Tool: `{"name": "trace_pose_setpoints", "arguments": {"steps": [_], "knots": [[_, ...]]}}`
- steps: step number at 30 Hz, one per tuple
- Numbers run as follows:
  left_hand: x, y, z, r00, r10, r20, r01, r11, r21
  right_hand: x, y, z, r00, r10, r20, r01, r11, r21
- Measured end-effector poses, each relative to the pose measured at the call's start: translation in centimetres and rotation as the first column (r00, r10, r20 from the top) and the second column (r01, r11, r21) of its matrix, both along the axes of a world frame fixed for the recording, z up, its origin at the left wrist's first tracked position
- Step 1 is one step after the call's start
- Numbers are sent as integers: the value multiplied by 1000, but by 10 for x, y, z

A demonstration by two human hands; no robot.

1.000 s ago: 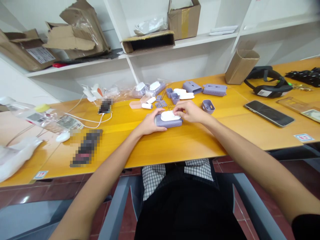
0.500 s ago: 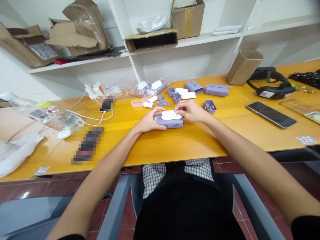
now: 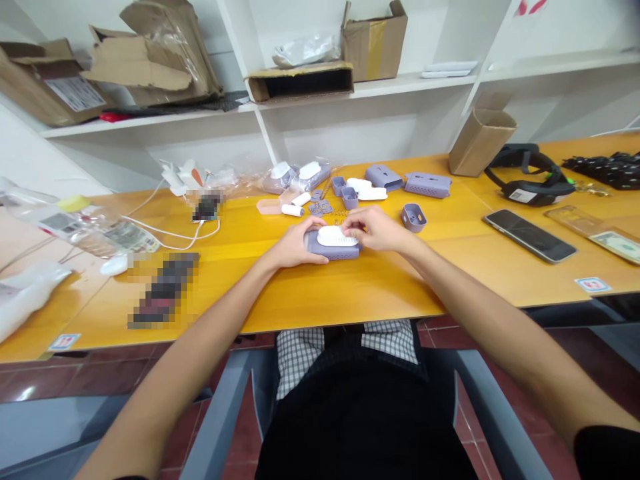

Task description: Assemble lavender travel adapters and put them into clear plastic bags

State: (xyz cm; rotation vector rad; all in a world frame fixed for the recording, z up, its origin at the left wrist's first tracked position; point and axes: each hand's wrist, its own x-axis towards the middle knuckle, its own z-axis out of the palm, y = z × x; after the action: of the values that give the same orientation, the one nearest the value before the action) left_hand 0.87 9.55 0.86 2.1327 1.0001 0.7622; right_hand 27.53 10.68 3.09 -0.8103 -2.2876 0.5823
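Note:
A light purple plastic housing point(image 3: 336, 254) with small holes along its side lies on the table in front of me. On its top sits a white oval piece point(image 3: 330, 235). My left hand point(image 3: 294, 247) grips the housing's left end, the thumb along the near side and the fingers over the far side. My right hand point(image 3: 374, 229) is closed in a pinch at the right part of the white piece; whatever is between its fingertips is too small to make out. Just beyond lie small springs point(image 3: 340, 213) and flat purple pieces point(image 3: 319, 207).
Farther back are more purple housings point(image 3: 427, 185), white covers point(image 3: 367, 190) and white rollers point(image 3: 293, 211). A purple cup point(image 3: 414, 217) stands right of my right hand. A phone point(image 3: 530, 235) and a headset point(image 3: 533, 183) lie farther right, a plastic bottle point(image 3: 75, 227) at left.
The camera has turned slightly, so the whole scene sits a little farther left. Both hands keep nearly the same hold; the right fingertips have shifted slightly over the white piece.

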Motion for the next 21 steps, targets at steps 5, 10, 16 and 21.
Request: {"name": "trace_pose_setpoints", "arguments": {"steps": [5,10,16,21], "knots": [[-3,2,-2,1000,4,18,-4,1000,20,-6,0,-2,1000,-12,16,11,998,60],[-1,2,-4,1000,20,11,-21,999,32,-5,5,-6,999,-37,10,37,996,81],[5,3,-6,1000,-17,21,16,998,53,0,4,-8,999,45,-17,-42,990,132],[6,2,-2,1000,-25,9,25,999,37,4,2,-5,993,112,27,-114,991,74]]}}
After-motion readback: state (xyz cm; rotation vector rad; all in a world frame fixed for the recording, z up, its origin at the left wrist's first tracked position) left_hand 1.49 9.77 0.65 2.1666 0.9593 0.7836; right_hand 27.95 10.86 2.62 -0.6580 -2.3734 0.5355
